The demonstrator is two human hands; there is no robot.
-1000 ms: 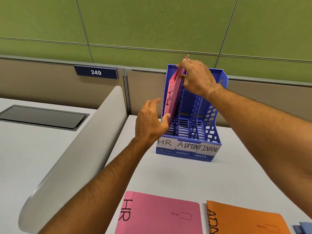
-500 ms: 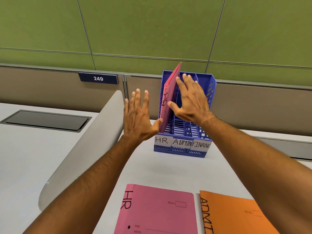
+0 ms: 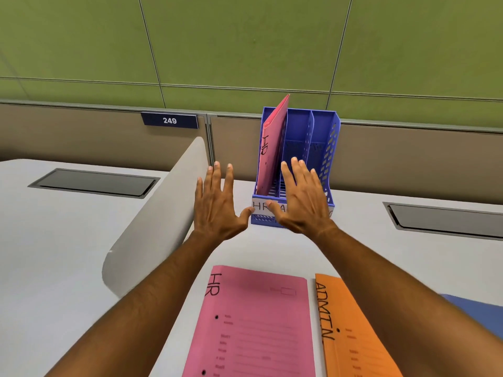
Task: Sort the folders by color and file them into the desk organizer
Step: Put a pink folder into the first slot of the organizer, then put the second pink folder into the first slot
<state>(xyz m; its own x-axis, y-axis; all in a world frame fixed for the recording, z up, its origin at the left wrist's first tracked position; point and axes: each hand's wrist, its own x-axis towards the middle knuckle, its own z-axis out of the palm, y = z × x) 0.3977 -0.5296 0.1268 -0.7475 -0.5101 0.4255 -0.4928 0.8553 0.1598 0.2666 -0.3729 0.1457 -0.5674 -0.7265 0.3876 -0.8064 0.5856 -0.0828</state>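
Observation:
A blue three-slot desk organizer (image 3: 328, 148) stands at the back of the desk, its front labels partly covered. One pink folder marked HR (image 3: 270, 148) stands tilted in its left slot. My left hand (image 3: 217, 205) hovers just left of the organizer with straight fingers, holding nothing. My right hand (image 3: 302, 200) is spread flat in front of the organizer's middle and right slots, also empty. Flat on the desk near me lie a pink HR folder (image 3: 253, 325), an orange ADMIN folder (image 3: 353, 333) and a blue folder (image 3: 473, 308), mostly hidden by my right arm.
A curved grey divider panel (image 3: 160, 213) rises on the left of the desk. Two dark recessed cable hatches sit in the desktop, the left hatch (image 3: 95, 182) and the right hatch (image 3: 446, 219). A beige partition with a sign reading 249 (image 3: 169, 120) runs behind the organizer.
My right hand let go of the pink folder's top edge and drew back and down. My left hand also pulled away from it. The folder now stands alone in the left slot.

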